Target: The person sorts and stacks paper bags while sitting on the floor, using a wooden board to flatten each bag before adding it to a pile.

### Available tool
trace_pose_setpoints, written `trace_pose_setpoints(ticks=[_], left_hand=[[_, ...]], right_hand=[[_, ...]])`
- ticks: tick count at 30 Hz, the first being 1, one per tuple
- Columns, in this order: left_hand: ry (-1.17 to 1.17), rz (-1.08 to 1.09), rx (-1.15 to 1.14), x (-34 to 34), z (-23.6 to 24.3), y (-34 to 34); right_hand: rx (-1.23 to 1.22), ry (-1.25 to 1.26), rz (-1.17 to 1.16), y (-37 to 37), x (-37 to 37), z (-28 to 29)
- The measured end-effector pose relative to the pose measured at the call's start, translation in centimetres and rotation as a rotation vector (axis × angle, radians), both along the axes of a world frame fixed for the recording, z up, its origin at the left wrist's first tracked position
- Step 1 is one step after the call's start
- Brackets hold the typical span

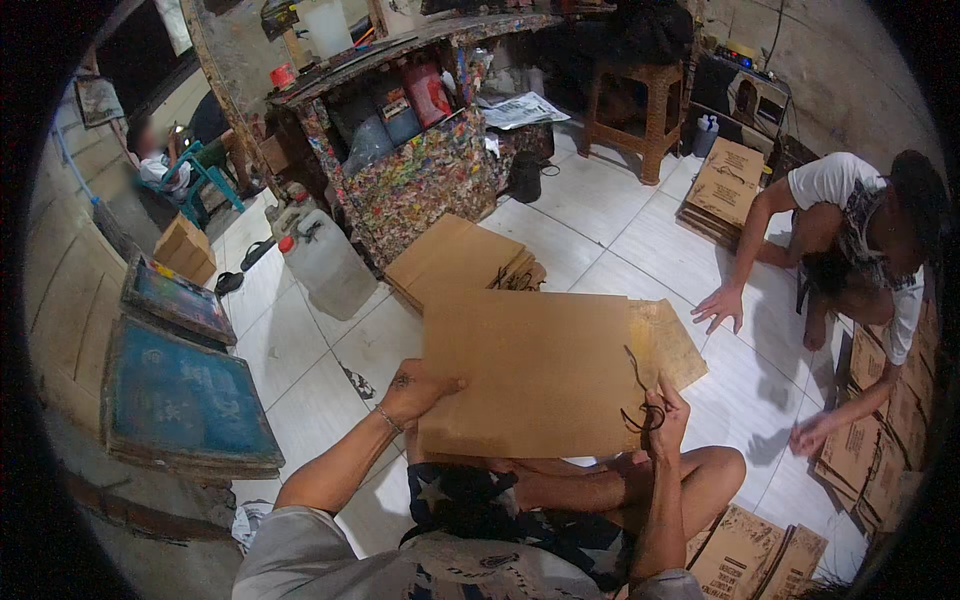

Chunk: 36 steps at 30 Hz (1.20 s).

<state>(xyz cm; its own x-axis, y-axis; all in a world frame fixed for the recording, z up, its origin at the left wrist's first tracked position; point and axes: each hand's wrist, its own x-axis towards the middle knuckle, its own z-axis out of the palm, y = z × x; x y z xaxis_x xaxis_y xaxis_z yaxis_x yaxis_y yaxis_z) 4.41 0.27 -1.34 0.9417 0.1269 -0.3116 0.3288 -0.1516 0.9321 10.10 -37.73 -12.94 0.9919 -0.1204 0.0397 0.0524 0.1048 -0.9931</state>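
The batch looks partway done: printed bags (870,440) lie at 2 and 4 o'clock, a blank-topped stack (455,255) at 11. Mid-view, the flat brown bag (530,375) shows no dark print; the left hand (420,390) pinches its 9 o'clock edge, the right hand (664,415), fingers curled, its 4 o'clock edge beside black cord (645,413).

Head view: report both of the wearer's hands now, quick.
Left hand: closed, holding the flat brown paper bag by its left side.
Right hand: closed, holding the same bag at its lower right.
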Motion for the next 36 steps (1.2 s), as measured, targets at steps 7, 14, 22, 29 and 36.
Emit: trace_pose_setpoints(ticks=[7,14,22,29,36], left_hand=[[0.033,0.008,-0.178,-0.7,1.0,-1.4],[-0.001,-0.014,-0.427,-0.8,-0.9,-1.0],[0.048,-0.081,-0.471,-0.2,-0.3,1.1],[-0.176,-0.076,-1.263,-0.1,-1.1,0.1],[-0.589,0.376,-0.722,18.1,4.3,2.7]], right_hand=[[0.016,0.046,0.127,1.5,-0.6,-0.3],[-0.016,0.022,0.241,2.8,0.1,-6.4],[0.163,0.153,0.483,3.7,-1.0,1.5],[0.403,0.022,0.122,7.1,3.0,3.9],[0.475,-0.229,-0.009,14.7,14.8,14.4]])
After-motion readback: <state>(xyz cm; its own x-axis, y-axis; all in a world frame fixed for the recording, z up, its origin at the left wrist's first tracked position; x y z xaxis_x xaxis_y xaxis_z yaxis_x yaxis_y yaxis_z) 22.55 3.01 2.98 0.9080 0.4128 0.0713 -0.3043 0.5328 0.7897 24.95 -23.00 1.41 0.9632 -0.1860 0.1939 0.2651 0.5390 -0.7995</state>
